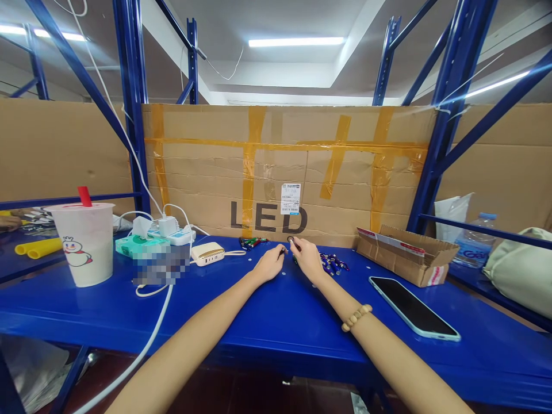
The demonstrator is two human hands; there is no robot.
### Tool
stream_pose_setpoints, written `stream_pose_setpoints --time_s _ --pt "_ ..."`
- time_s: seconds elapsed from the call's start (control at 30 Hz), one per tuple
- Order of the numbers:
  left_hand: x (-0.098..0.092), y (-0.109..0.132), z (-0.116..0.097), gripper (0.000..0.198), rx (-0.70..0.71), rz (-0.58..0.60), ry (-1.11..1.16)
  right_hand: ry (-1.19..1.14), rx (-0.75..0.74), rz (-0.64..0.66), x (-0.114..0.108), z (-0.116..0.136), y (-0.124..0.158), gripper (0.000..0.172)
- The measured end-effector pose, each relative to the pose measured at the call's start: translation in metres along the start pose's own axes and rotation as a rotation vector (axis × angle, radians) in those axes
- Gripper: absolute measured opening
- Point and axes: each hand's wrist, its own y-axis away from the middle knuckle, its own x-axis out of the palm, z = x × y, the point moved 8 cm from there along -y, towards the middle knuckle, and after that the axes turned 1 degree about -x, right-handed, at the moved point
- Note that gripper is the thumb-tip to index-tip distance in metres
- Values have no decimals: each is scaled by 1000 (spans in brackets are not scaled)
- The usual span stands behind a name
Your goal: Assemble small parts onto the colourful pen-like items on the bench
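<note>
Close together over the back of the blue table are both my hands. My left hand [269, 263] is closed in a pinch, with a small dark bit showing at its fingertips that I cannot make out. A small dark ring [290, 238] is pinched between the fingertips of my right hand [308, 260]. Just right of that hand, and partly behind it, lies a pile of small shiny blue and purple metallic pieces [334, 264]. Beyond my left hand sits another small pile of red, green and dark metallic pieces [253, 242].
Left stand a drink cup [88, 247] with a red straw, a tissue pack [140, 246], a power strip [176, 236] and a power bank [207, 253]. An open cardboard box [401, 253] and a phone [414, 307] lie right. A taped cardboard sheet [207, 172] closes the back.
</note>
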Motion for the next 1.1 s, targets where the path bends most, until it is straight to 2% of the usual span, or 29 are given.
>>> stream_pose_setpoints --time_s 0.1,0.2,0.3,0.37,0.43,0.5,0.6,0.7,0.8,0.9,1.1 --pt "-8 2 5 25 -76 -61 -46 151 144 73 1 -20 1 23" --pt "-11 2 12 25 -139 -77 -86 268 207 122 1 -37 1 21" --pt "-9 -1 16 22 -133 -72 -94 315 255 154 2 -49 3 19" --pt "-5 -3 18 20 -118 -63 -121 307 270 125 1 -53 3 17" --pt "-3 -4 18 20 -112 -50 -166 192 235 52 -1 -49 1 18" --pt "-2 -4 17 21 -107 -34 -208 -69 172 -7 0 -40 -1 26" --pt "-2 -1 11 22 -95 -8 -226 -476 115 5 9 -25 -3 36" --pt "-3 2 9 24 -132 27 -202 -633 131 43 17 -15 -3 39" --pt "-5 3 5 26 -147 28 -236 -703 232 24 16 -17 0 42" --pt "-7 2 -2 25 -95 -1 -383 -766 402 62 19 -23 6 44" --pt "-9 1 -5 30 -88 -10 -650 -959 625 148 31 -21 16 35"
